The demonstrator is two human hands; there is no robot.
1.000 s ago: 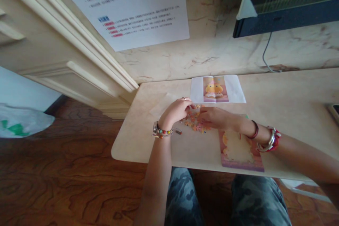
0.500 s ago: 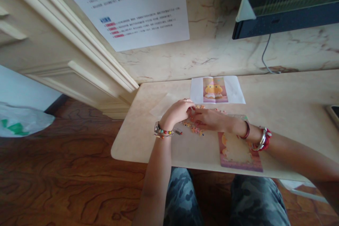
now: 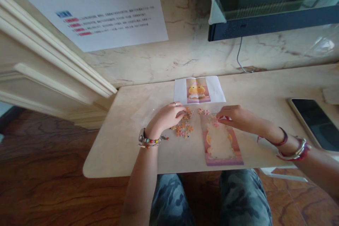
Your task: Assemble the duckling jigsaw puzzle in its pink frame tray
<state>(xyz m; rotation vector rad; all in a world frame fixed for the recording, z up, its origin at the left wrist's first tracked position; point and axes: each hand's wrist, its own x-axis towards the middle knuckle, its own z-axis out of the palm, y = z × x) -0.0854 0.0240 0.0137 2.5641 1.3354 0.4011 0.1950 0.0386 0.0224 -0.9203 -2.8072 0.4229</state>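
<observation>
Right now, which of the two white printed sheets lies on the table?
The sheet with the yellow figure, beyond the loose pieces; the text sheet is on the wall.

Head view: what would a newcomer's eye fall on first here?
Probably the loose pile of small orange and pink pieces on the table, with the left hand beside it. To its right lies a pink-bordered board with a pale middle, the right hand at its far end. Behind them, a creased white sheet shows a yellow figure.
</observation>
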